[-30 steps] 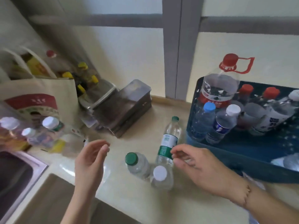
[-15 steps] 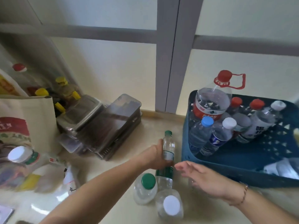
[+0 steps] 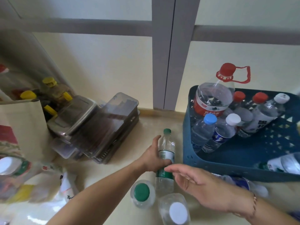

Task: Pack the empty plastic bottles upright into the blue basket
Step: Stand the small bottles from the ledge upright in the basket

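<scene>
A: What has my left hand (image 3: 154, 158) got?

B: Its fingers (image 3: 155, 140) are wrapped around the tall clear plastic bottle with the green cap and green label (image 3: 165, 153), which stands upright on the beige counter (image 3: 113, 176), just left of the blue plastic basket (image 3: 211, 164).

A: And my right hand (image 3: 206, 187)?

B: Spread and empty, fingertips (image 3: 168, 169) hovering just in front of that bottle's label.

A: Anything closer to me than those fingers?

B: Two short clear bottles, one green-capped (image 3: 142, 194), one white-capped (image 3: 176, 210). Beyond the fingers, in the basket, the big red-capped jug (image 3: 212, 98) and smaller bottles stand or lean.
</scene>
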A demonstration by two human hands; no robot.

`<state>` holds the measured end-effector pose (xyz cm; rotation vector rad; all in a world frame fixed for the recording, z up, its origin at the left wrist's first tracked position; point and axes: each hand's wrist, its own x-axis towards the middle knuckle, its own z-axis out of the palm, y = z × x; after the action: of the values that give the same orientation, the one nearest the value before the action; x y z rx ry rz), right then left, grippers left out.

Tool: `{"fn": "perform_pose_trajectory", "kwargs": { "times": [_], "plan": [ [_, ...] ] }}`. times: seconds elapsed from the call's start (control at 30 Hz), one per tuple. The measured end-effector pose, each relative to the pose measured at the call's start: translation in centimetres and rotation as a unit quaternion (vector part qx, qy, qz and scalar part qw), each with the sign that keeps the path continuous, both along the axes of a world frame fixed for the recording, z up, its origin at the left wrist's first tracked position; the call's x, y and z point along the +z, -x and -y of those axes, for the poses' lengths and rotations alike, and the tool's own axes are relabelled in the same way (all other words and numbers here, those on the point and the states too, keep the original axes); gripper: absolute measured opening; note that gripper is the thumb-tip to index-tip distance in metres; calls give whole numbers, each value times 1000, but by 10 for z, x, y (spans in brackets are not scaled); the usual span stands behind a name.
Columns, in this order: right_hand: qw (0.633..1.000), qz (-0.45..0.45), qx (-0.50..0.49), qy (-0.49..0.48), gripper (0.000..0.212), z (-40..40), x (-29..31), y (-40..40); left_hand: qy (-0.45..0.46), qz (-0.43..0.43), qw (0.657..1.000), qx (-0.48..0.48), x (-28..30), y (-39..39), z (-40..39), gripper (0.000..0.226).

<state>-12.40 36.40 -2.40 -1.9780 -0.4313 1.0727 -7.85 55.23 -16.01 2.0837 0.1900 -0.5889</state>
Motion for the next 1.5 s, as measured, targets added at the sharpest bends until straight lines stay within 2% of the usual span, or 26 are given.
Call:
{"fn": "perform_pose_trajectory", "kwargs": {
  "times": [0.23,0.33,0.47,0.6,0.67,0.73,0.83,0.87,0.93,1.0,1.03,1.1,1.17,1.27,1.33,1.4,1.5],
  "plan": [
    [1000,23,-3,-5,54,3,15,-1,94,1,994,47,-5,4,-5,111],
    [999,35,-18,-25,54,9,21,-3,114,31,990,74,-9,7,-14,116],
    [994,59,-50,-80,51,21,45,-6,134,144,975,104,22,3,-30,113],
    [975,174,-81,-115,50,35,81,-12,49,295,949,98,97,-1,-40,114],
    [953,239,-126,-137,52,40,104,-20,5,377,924,69,138,2,-39,118],
    [925,299,-167,-163,65,47,130,-32,-15,436,899,32,181,10,-25,119],
    [895,372,-170,-178,78,63,170,-46,-62,488,870,-44,228,17,17,105],
    [888,396,-160,-172,77,71,181,-48,-81,498,860,-78,238,18,35,100],
    [874,442,-138,-149,57,90,197,-47,-121,531,824,-154,247,15,72,96],
    [866,470,-128,-110,37,115,201,-46,-159,559,786,-213,244,7,105,106],
    [869,468,-131,-94,37,129,199,-45,-164,561,779,-228,241,2,119,115],
    [889,427,-139,-83,45,159,189,-45,-147,555,784,-236,232,-9,143,125],
    [906,388,-146,-86,42,189,175,-48,-121,547,792,-244,224,-19,162,125],
    [894,400,-184,-83,32,220,153,-55,-100,520,800,-281,212,-34,188,112],
    [886,416,-195,-61,31,232,141,-60,-89,469,828,-294,203,-43,205,110],
    [891,430,-146,-15,33,237,127,-65,-64,383,870,-305,191,-49,221,111],
    [910,408,-47,57,32,241,96,-75,-20,289,899,-329,172,-61,237,103]
  ]
}}
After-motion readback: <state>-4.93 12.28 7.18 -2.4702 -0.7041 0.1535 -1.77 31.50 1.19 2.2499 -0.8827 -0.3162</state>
